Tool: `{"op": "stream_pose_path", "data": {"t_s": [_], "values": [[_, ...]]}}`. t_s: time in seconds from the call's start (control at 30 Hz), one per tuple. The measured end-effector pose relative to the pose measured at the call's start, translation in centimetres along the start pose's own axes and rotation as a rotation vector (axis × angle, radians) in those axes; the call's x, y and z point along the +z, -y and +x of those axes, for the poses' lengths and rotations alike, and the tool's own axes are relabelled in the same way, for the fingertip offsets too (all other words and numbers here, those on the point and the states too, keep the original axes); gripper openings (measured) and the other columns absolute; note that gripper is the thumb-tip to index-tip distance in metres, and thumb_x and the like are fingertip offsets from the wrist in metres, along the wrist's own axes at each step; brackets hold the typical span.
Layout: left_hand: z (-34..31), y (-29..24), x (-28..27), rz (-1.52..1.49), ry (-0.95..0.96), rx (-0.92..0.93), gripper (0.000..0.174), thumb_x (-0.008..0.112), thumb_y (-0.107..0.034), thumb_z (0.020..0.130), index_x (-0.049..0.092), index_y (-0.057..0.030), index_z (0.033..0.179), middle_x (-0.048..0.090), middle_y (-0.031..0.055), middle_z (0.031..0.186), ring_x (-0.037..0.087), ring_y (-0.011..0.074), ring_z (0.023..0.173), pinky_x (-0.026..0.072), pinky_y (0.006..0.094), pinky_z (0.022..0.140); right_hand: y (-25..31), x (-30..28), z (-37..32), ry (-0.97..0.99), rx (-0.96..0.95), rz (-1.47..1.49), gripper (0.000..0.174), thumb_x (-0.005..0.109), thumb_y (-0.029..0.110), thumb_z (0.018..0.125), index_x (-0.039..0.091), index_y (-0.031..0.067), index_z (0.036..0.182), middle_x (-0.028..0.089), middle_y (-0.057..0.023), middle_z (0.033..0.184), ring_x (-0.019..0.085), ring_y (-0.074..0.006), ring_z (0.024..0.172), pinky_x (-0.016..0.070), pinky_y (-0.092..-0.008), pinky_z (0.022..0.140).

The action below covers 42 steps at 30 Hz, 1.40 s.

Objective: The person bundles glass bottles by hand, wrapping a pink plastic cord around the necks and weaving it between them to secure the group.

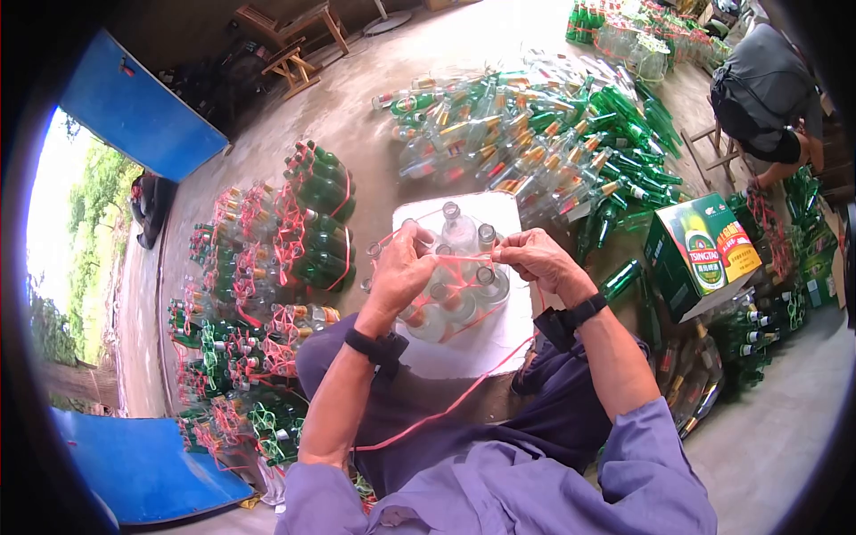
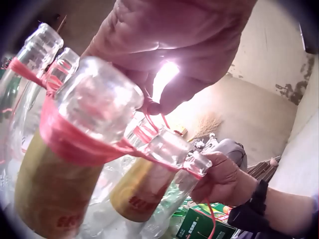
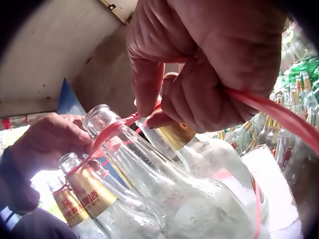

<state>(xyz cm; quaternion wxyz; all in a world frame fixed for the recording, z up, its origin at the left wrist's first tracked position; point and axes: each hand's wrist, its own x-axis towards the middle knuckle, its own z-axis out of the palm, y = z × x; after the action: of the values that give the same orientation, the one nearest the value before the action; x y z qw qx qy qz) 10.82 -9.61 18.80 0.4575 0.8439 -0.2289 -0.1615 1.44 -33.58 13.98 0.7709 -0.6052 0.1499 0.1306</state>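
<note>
A cluster of clear glass bottles point(image 1: 459, 234) stands upright on a white board point(image 1: 506, 207) between the person's knees. Red plastic twine point(image 2: 75, 139) runs around the bottle necks, some of which carry gold labels. At the left of the cluster, my left hand point(image 1: 397, 276) pinches a thin loop of the twine between thumb and finger, above the bottle mouths. My right hand point(image 1: 542, 259), at the right-hand necks, has its fingers curled round the twine point(image 3: 279, 112). From there a loose length trails down across the lap.
Tied bundles of bottles point(image 1: 316, 214) stand at left. Loose green and clear bottles point(image 1: 535, 125) are heaped ahead. A green beer carton point(image 1: 700, 250) is at right, near a seated person point(image 1: 767, 89). Blue panels point(image 1: 143, 107) stand at far left.
</note>
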Motion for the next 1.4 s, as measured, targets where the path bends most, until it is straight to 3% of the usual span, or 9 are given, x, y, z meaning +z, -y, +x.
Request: {"op": "stream_pose_path", "data": {"t_s": [0.2,0.6,0.7,0.83,0.93,1.0,1.03,1.2,1.4], "values": [[1.3,1.2,0.6,0.079,-0.086,0.101,0.013,0.061,0.002,0.083,0.059,0.0021,0.096,0.064,0.0053,0.080,0.061,0.0114,0.073,0.0494,0.0271,0.066,0.1,0.4,-0.4,-0.033,-0.016,0.057,0.014,0.075,0.018,0.086,0.069,0.0050,0.084,0.043,0.0100,0.059,0.032,-0.0018,0.048,0.0208,-0.0218,0.045],[2.7,-0.3,1.2,0.023,-0.068,-0.119,0.011,0.056,0.004,0.084,0.067,0.0020,0.086,0.064,0.0061,0.066,0.062,0.0117,0.051,0.0497,0.0269,0.046,-1.3,1.0,-0.1,-0.142,-0.060,0.011,0.017,0.075,0.018,0.086,0.069,0.0034,0.078,0.047,0.0068,0.057,0.036,-0.0033,0.047,0.0243,-0.0223,0.043],[2.7,0.3,2.0,0.293,-0.172,0.056,0.018,0.056,-0.001,0.074,0.072,-0.0007,0.080,0.068,0.0265,0.082,0.068,0.0430,0.082,0.0534,0.0474,0.076,-2.0,1.1,0.3,-0.241,-0.150,-0.098,0.021,0.074,0.019,0.080,0.072,-0.0011,0.074,0.054,0.0038,0.059,0.042,-0.0039,0.051,0.0320,-0.0253,0.045],[2.0,1.3,2.0,0.339,-0.175,0.109,0.016,0.055,0.000,0.082,0.071,0.0001,0.085,0.067,0.0144,0.065,0.065,0.0217,0.052,0.0528,0.0357,0.055,-2.4,0.6,0.1,-0.295,-0.193,-0.301,0.025,0.074,0.021,0.083,0.070,-0.0009,0.072,0.052,0.0037,0.058,0.039,-0.0046,0.052,0.0288,-0.0267,0.045],[-0.3,0.2,3.1,0.389,-0.235,0.187,0.017,0.061,-0.004,0.082,0.072,-0.0027,0.095,0.072,0.0142,0.081,0.070,0.0281,0.075,0.0541,0.0387,0.073,-1.7,-0.2,-1.0,-0.333,-0.178,-0.398,0.029,0.075,0.024,0.083,0.070,-0.0026,0.070,0.052,0.0035,0.057,0.042,-0.0053,0.053,0.0320,-0.0276,0.047],[-2.7,-2.7,3.8,0.612,-0.445,0.610,0.027,0.065,-0.007,0.082,0.069,-0.0060,0.108,0.071,0.0124,0.102,0.064,0.0321,0.103,0.0471,0.0435,0.092,-2.0,-0.6,-1.1,-0.323,-0.172,-0.403,0.032,0.076,0.025,0.083,0.070,-0.0031,0.070,0.052,0.0034,0.057,0.043,-0.0053,0.054,0.0335,-0.0277,0.048],[-3.3,-2.5,4.4,0.678,-0.296,0.572,0.035,0.070,-0.016,0.081,0.067,-0.0084,0.115,0.066,0.0123,0.115,0.055,0.0327,0.120,0.0390,0.0476,0.101,-2.5,-0.9,-0.9,-0.312,-0.213,-0.399,0.034,0.077,0.027,0.082,0.069,-0.0025,0.068,0.051,0.0039,0.056,0.042,-0.0048,0.055,0.0339,-0.0279,0.049],[-3.8,-3.2,6.7,0.785,-0.235,0.550,0.045,0.075,-0.037,0.079,0.068,-0.0097,0.114,0.065,0.0125,0.120,0.049,0.0339,0.127,0.0394,0.0492,0.103,-1.5,-0.9,-1.7,-0.260,-0.232,-0.382,0.043,0.082,0.035,0.081,0.066,0.0000,0.063,0.050,0.0061,0.056,0.041,-0.0041,0.058,0.0350,-0.0289,0.050],[-3.3,-2.7,7.6,0.645,-0.227,0.461,0.039,0.074,-0.030,0.080,0.070,-0.0114,0.114,0.066,0.0126,0.119,0.051,0.0351,0.125,0.0476,0.0470,0.099,-2.8,-1.6,-1.9,-0.329,-0.485,-0.802,0.045,0.082,0.034,0.081,0.063,-0.0034,0.065,0.051,-0.0141,0.051,0.043,-0.0178,0.048,0.0413,-0.0349,0.050]]}}
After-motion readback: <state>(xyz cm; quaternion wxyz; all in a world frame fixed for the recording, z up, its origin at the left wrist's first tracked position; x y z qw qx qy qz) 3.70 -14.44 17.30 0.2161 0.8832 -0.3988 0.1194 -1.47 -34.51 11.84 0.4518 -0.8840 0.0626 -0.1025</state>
